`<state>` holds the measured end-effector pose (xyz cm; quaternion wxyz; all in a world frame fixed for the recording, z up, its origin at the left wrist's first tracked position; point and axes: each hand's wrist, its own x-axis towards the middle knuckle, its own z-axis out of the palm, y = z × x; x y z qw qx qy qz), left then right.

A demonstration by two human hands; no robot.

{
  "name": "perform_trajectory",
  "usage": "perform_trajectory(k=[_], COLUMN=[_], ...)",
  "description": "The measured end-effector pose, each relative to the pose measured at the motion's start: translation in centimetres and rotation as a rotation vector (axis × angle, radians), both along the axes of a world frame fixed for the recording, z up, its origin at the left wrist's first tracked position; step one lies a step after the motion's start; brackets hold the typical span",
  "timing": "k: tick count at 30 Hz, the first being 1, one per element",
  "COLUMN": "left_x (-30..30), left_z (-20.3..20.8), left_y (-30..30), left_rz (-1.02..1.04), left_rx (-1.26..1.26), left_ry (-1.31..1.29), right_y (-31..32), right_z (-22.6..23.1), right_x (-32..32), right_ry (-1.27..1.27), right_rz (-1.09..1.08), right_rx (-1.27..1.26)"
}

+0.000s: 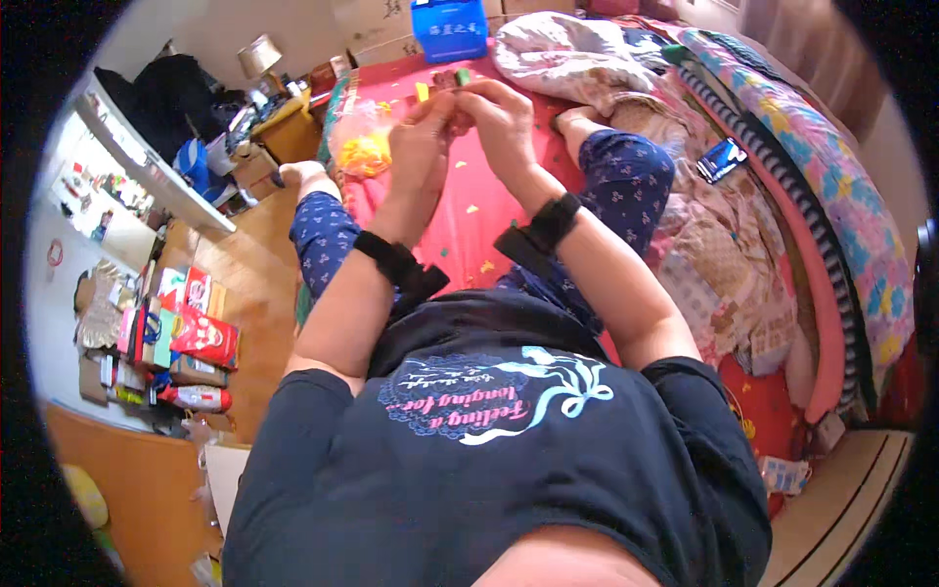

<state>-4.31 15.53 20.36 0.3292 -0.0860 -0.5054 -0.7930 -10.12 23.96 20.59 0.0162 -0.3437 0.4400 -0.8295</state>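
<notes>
We judge close two-handed fingertip work in hand over the red sheet's point(455, 220) far part: left hand point(423, 135) seems to pinch a small yellow piece point(423, 92), right hand point(500, 119) a small green piece point(463, 75), fingers nearly together, contact partly hidden; next move calls for steadiness.

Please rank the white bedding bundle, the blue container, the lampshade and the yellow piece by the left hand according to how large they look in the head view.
Largest to smallest:
1. White bedding bundle
2. Blue container
3. Lampshade
4. Yellow piece by the left hand
</notes>
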Motion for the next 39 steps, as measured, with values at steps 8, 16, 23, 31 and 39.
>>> perform_trajectory(k=[8,16,23,31,39], left_x=[-0.2,1.8,0.9,0.7,2.0], left_z=[-1.1,0.4,-1.5,-2.4,-0.5], left_y=[-0.9,-3.1,-3.3,-1.8,-1.2], left_rz=[0.166,0.318,0.102,0.055,-0.113], left_rx=[-0.099,-0.845,-0.569,-0.346,0.052], left_ry=[-0.091,-0.341,-0.451,-0.448,-0.249], right_y=[-0.6,1.2,2.8,2.9,2.0], right_z=[-2.2,-2.7,-2.1,-2.9,-0.5], right_x=[-1.0,-2.0,-1.9,-1.5,0.3], right_ry=[-0.543,-0.003,0.983,0.982,0.674], right_rz=[0.523,0.192,-0.373,-0.548,-0.507], right_rx=[-0.206,0.264,0.439,0.47,0.335])
